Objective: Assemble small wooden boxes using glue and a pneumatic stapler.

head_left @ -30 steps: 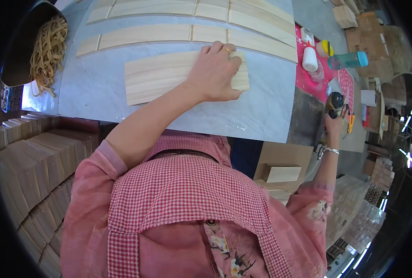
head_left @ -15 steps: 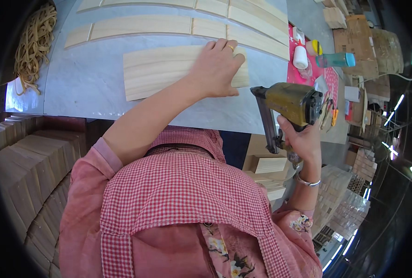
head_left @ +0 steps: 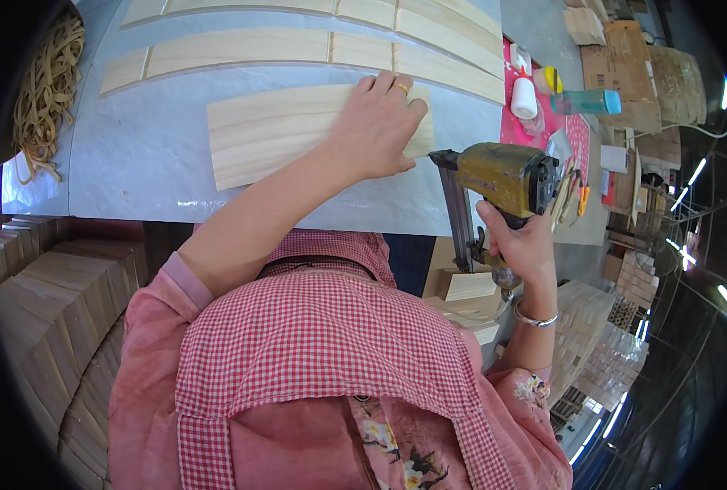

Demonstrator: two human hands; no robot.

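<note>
A large grey-white marbled tabletop [head_left: 151, 155] fills the upper part of the view, seen from the eyes of a person standing at its near edge in a pink-and-white checked apron [head_left: 323, 327]. At lower left, brown wooden blocks [head_left: 45, 318] are stacked beneath table height. Across the far side of the table run long, pale, jointed wooden strips [head_left: 241, 51]. Nearer the person, before the strips and apart from them, lies a flat, pale, rectangular wooden board [head_left: 265, 135]. At its right end is a mustard-yellow and black nail gun [head_left: 498, 175], its nose beside the near right corner; whether they touch, I cannot tell. At far left hangs a tangle of tan straps [head_left: 49, 90]. The right hand [head_left: 523, 245] is wrapped around the gun's handle. The left hand [head_left: 377, 126] spreads wide over the board's right part. Beyond the gun sit a translucent teal bottle [head_left: 584, 102] and a smaller white squeeze bottle [head_left: 524, 100].
</note>
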